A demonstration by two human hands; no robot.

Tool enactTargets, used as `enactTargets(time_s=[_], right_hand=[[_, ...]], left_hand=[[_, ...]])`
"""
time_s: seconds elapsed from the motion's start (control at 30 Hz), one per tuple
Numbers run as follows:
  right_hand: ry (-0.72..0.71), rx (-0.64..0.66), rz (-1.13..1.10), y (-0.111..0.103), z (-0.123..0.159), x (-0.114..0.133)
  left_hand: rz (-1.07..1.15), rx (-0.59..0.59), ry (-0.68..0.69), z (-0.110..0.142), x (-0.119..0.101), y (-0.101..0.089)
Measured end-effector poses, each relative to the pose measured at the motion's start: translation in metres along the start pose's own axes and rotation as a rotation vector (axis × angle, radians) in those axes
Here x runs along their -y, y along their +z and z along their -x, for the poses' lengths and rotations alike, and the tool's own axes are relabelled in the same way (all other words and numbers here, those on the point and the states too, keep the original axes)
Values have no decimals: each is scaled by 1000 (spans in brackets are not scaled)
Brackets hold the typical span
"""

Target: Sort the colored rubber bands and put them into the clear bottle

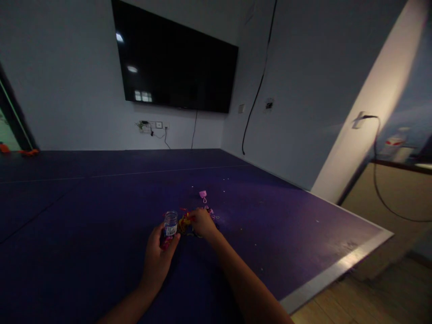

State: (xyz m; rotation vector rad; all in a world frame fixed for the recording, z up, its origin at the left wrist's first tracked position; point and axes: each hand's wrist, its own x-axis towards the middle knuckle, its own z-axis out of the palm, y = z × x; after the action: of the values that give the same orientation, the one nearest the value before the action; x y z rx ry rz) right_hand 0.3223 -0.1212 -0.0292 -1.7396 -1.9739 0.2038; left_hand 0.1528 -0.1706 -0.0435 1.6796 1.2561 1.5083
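My left hand [161, 249] is wrapped round a small clear jar [171, 218]. The jar stands open at the top, carries a white and blue label, and has red-pink pieces low inside it. Just to its right lies a small pile of coloured loops, yellow [184, 223], red and dark, which look like elastic hair ties. My right hand [201, 222] reaches into this pile with its fingers pinched together; a bit of red shows at the fingertips, but what they grip is too small to make out. Beyond the hand are a pink piece with a loop [203, 194] and more pink loops [209, 210].
The pile lies on a broad dark purple mat [101, 216], dotted with small white specks. Its pale edge [337, 270] runs along the right, above a wooden floor [324, 310]. A black television [178, 58] hangs on the wall. A black cable [258, 90] dangles at the corner.
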Motion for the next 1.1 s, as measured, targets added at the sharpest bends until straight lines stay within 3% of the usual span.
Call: enactTargets(time_s=[0.23, 0.43, 0.6, 0.73, 0.93, 1.1], right_hand=[[26, -251, -248, -5, -1, 0], [92, -421, -717, -14, -3, 3], [69, -323, -1043, -30, 2, 14], [67, -197, -1183, -38, 7, 21], [3, -14, -1173, -37, 9, 17], [-28, 42, -1088, -38, 8, 13]], left_hand=[[-77, 112, 93, -2, 0, -2], [-135, 158, 144, -3, 1, -3], [-130, 184, 133, -3, 1, 0], [-123, 197, 110, -4, 2, 1], [-141, 201, 117, -5, 4, 1], [-187, 205, 170, -3, 0, -2]])
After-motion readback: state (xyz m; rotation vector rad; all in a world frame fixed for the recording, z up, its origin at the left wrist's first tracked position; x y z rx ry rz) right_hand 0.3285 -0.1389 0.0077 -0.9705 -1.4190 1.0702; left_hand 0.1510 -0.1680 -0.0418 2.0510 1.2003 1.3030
